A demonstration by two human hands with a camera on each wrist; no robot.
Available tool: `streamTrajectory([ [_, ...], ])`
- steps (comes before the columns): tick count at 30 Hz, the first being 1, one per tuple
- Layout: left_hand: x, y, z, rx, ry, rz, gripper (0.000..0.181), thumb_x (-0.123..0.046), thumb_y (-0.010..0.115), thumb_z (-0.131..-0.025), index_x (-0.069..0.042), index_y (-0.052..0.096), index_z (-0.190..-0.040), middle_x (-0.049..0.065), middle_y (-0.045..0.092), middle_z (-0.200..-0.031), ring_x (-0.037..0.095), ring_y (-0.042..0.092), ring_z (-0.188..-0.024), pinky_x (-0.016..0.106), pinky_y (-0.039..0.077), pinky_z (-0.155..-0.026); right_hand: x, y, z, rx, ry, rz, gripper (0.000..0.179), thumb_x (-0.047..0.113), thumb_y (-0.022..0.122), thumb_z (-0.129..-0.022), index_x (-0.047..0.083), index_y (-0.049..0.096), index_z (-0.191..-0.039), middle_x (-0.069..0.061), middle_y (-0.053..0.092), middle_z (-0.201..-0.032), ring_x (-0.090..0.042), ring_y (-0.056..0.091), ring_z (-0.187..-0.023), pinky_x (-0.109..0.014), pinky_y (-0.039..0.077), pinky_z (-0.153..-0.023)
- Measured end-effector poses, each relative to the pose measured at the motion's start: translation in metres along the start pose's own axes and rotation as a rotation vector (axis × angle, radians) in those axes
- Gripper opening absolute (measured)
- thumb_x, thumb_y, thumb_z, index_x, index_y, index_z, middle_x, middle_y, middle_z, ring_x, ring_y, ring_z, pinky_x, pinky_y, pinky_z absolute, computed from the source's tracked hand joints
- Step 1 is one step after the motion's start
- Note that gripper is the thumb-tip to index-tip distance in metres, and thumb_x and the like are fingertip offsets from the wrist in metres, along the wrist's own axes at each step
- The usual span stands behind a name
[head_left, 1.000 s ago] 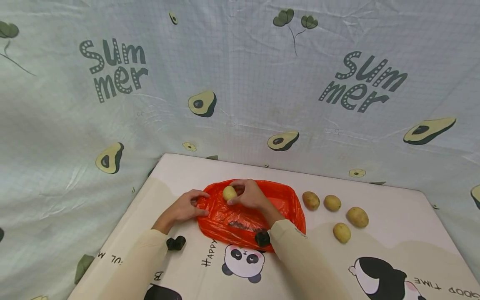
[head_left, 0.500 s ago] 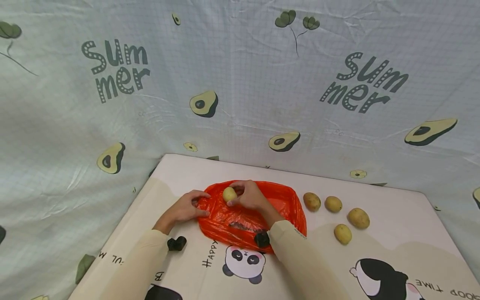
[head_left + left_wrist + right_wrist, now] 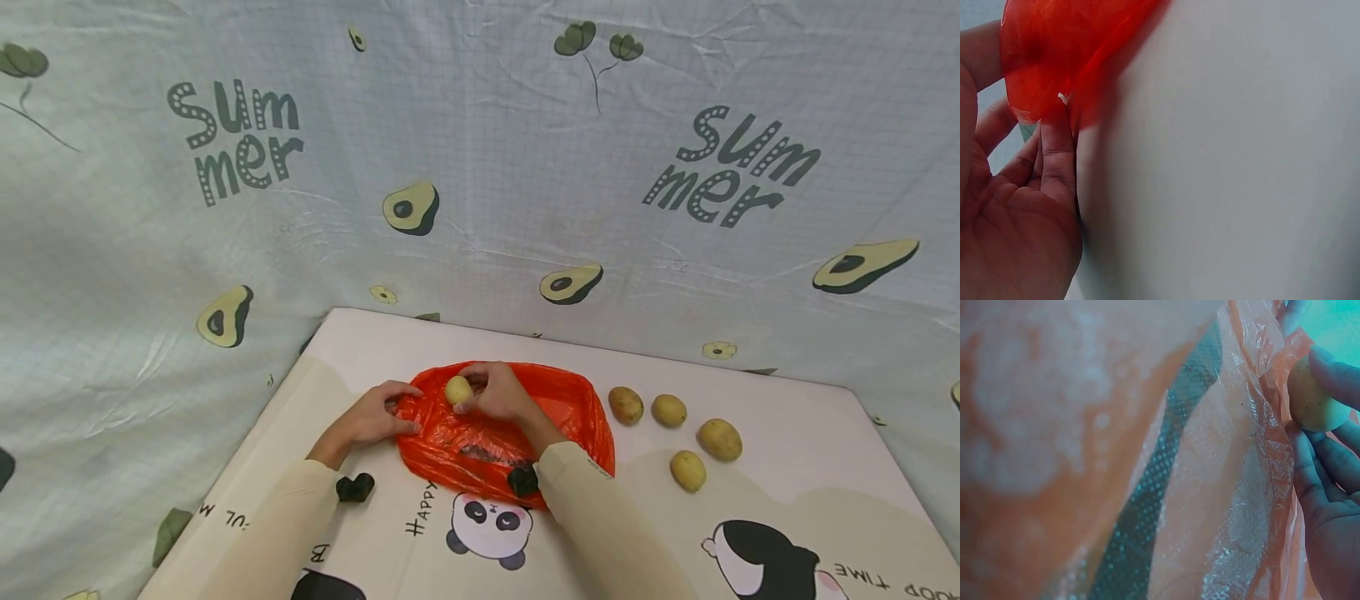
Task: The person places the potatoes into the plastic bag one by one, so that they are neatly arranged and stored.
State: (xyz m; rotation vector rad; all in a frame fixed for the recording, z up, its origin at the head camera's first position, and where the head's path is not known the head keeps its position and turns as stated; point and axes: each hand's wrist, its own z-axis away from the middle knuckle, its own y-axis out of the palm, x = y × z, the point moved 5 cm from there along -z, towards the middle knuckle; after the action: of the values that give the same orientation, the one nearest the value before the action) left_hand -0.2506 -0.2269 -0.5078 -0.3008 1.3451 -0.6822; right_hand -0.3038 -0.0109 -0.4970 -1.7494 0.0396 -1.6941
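A red plastic bag point(image 3: 487, 429) lies spread on the table with its mouth facing up. My left hand point(image 3: 371, 417) grips the bag's left edge; in the left wrist view, thin red plastic point(image 3: 1054, 56) passes between the thumb and fingers of that hand point(image 3: 1016, 219). Over the left part of the bag, my right hand point(image 3: 498, 393) holds a small yellow potato point(image 3: 458, 391). The right wrist view has the potato point(image 3: 1313, 400) pinched between thumb and fingers, close beside the crinkled plastic. Whatever lies deeper inside the bag is hidden.
Several potatoes point(image 3: 720, 439) lie on the table to the right of the bag. The white table point(image 3: 810, 467) carries printed panda drawings and lettering. Behind it hangs a patterned curtain point(image 3: 480, 167). Black wrist mounts point(image 3: 356, 487) sit by the sleeves.
Both hands keep the same pose, the right one still with the potato over the bag. Only the head view has shifted slightly.
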Motion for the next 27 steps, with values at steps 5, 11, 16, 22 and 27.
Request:
streamTrajectory([
  [5,0.0016,0.0010,-0.0002,0.001,-0.006,0.003,0.055,-0.016,0.082,-0.084,-0.010,0.065,-0.136,0.019,0.051,-0.151,0.037,0.058,-0.125,0.045,0.061,-0.099,-0.0006,0.0014,-0.0001,0.001,-0.006,-0.010,0.051,0.013,0.087,-0.084,0.004,0.069,-0.131,-0.011,0.074,-0.122,-0.026,0.068,-0.108,-0.045,0.060,-0.101],
  [11,0.0006,0.0005,0.0000,-0.003,-0.019,0.004,0.054,-0.015,0.082,-0.085,-0.011,0.065,-0.136,0.019,0.050,-0.152,0.036,0.059,-0.124,0.044,0.062,-0.097,-0.0012,0.0020,-0.0022,-0.017,-0.007,0.009,0.052,0.014,0.087,-0.084,0.005,0.070,-0.132,-0.010,0.075,-0.121,-0.025,0.067,-0.104,-0.043,0.061,-0.099],
  [16,0.0002,-0.0003,0.0005,-0.001,-0.035,0.005,0.055,-0.015,0.082,-0.085,-0.011,0.064,-0.136,0.019,0.049,-0.154,0.035,0.060,-0.124,0.045,0.061,-0.099,-0.0007,0.0021,-0.0031,-0.012,0.008,0.024,0.053,0.016,0.087,-0.084,0.006,0.069,-0.133,-0.009,0.074,-0.121,-0.025,0.064,-0.103,-0.043,0.060,-0.097],
  [22,-0.0014,-0.0007,0.0017,-0.003,-0.028,-0.006,0.055,-0.016,0.082,-0.085,-0.011,0.064,-0.136,0.019,0.050,-0.153,0.035,0.059,-0.125,0.046,0.061,-0.100,0.0019,0.0022,-0.0017,-0.022,-0.007,0.034,0.050,0.015,0.086,-0.084,0.005,0.070,-0.131,-0.009,0.075,-0.118,-0.024,0.064,-0.101,-0.041,0.061,-0.096],
  [27,0.0002,0.0000,0.0007,-0.002,-0.023,-0.006,0.055,-0.016,0.083,-0.084,-0.011,0.064,-0.136,0.019,0.050,-0.152,0.035,0.060,-0.123,0.045,0.061,-0.098,0.0023,0.0030,-0.0011,-0.027,-0.001,0.030,0.050,0.014,0.086,-0.084,0.004,0.070,-0.131,-0.010,0.074,-0.119,-0.024,0.064,-0.101,-0.042,0.061,-0.097],
])
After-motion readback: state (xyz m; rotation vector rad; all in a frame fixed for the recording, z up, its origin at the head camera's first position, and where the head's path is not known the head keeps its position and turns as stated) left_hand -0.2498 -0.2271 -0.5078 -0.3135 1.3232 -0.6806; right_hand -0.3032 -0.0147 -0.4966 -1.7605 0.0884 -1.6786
